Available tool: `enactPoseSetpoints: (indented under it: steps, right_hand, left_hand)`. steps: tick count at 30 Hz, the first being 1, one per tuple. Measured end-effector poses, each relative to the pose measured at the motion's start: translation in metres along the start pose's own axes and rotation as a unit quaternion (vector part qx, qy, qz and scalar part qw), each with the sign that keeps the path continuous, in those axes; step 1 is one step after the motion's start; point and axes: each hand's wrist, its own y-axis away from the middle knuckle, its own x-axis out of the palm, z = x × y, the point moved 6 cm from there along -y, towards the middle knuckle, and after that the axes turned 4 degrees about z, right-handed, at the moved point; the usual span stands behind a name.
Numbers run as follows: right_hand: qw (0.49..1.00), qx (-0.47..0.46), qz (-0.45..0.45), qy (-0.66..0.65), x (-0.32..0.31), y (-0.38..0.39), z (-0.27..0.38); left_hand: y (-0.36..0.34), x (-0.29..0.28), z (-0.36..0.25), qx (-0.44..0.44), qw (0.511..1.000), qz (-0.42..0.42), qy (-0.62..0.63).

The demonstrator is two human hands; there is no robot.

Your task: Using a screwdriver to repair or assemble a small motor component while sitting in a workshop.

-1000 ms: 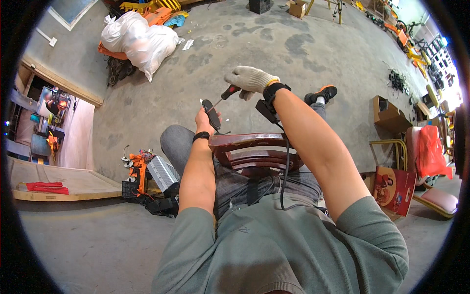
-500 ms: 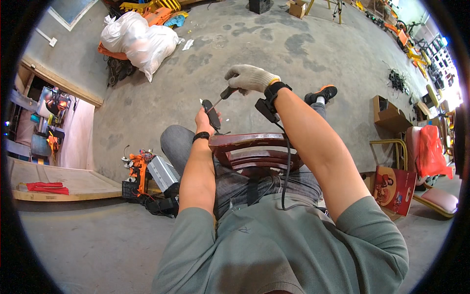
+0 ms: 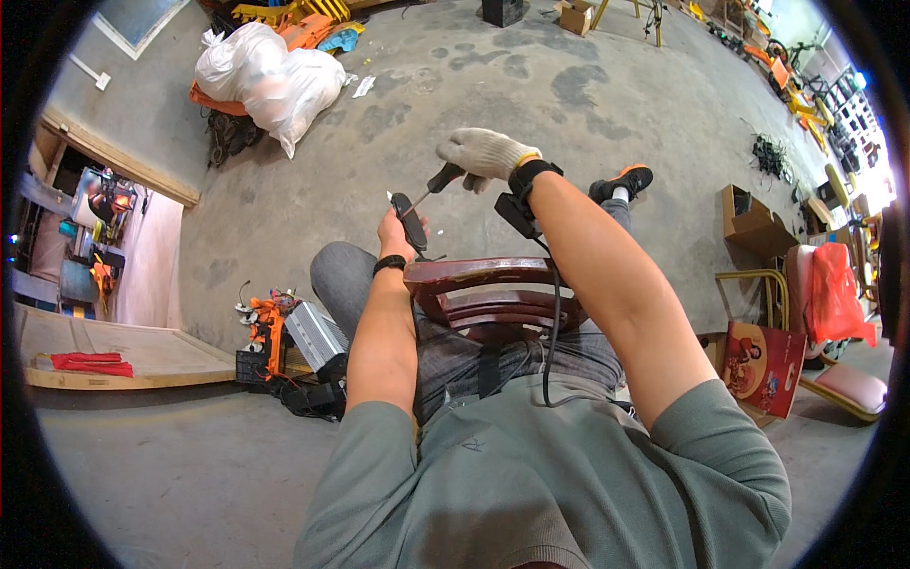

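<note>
A black, elongated piece with rounded ends [image 3: 409, 220] sits in my bare left hand [image 3: 390, 230], fingers wrapped round it. My right hand [image 3: 483, 153], in a whitish knit glove, has a screwdriver [image 3: 443, 179] with a dark handle at its fingers. The shaft slants down to the left, and its tip meets the upper face of the black piece. What the tip bears on is too small to make out. Both hands are held out beyond the dark red wooden chair back [image 3: 483, 272].
Left of my leg lie a silver finned metal box [image 3: 318, 334] and orange parts with cables [image 3: 273, 327]. White plastic bags [image 3: 270, 81] stand at the far left. On the right are an open cardboard box [image 3: 754, 223], a red printed carton [image 3: 761, 368] and a chair with a red bag [image 3: 836, 294].
My gloved right fingers have shifted on the screwdriver handle and look straighter, and the handle has turned slightly. My left hand and the black piece stay in place.
</note>
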Motion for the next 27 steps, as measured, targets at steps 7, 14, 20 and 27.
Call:
enactPoseSetpoints:
  steps: [7, 14, 20, 27]
  right_hand:
    - [0.998, -0.035, -0.048, 0.011, -0.003, -0.0034, -0.0011]
    - [0.995, -0.087, -0.037, 0.001, -0.0045, -0.0017, 0.0022]
    - [0.996, -0.072, -0.018, 0.04, -0.0024, -0.0013, 0.0071]
    - [1.0, 0.014, -0.005, 0.02, -0.0008, -0.0014, -0.0023]
  left_hand:
    - [0.0016, 0.0008, 0.0005, -0.004, 1.0, -0.001, 0.001]
    - [0.0005, 0.0003, 0.0, 0.0, 1.0, 0.004, -0.006]
    - [0.0002, 0.0003, 0.0003, 0.004, 1.0, 0.006, -0.002]
    - [0.0004, -0.0002, 0.0008, 0.0, 1.0, -0.003, 0.005]
